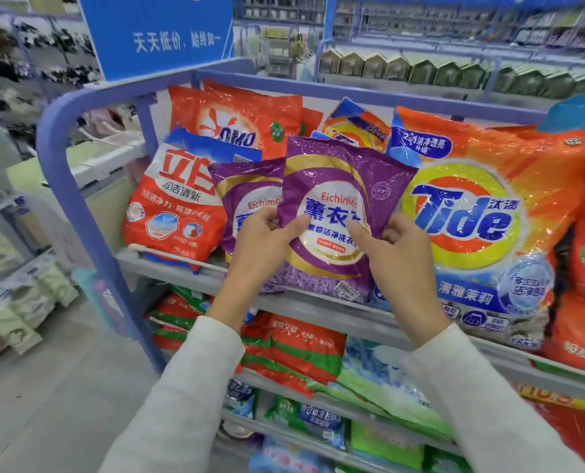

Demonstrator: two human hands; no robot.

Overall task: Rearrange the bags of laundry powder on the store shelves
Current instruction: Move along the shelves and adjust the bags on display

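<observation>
Left hand [267, 244] and right hand [397, 254] each pinching front purple Eichimoo bag [332, 186], thumbs covering print, second purple bag [246, 192] half hidden behind, price sticker [347, 291] illegible

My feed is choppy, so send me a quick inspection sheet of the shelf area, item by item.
Surface: top shelf, grey ledge in a blue frame, packed with bags.
Job's things: front purple bag held before second purple bag; red-and-white bag to their left, OMO bag behind, large Tide bag to the right.
Clutter: mixed bags on the lower shelves.
Grippers: left hand and right hand both grip the front purple bag, thumbs on its face.
Cables: nothing seen.
Surroundings: blue sign above; blurred store aisles beyond.
</observation>
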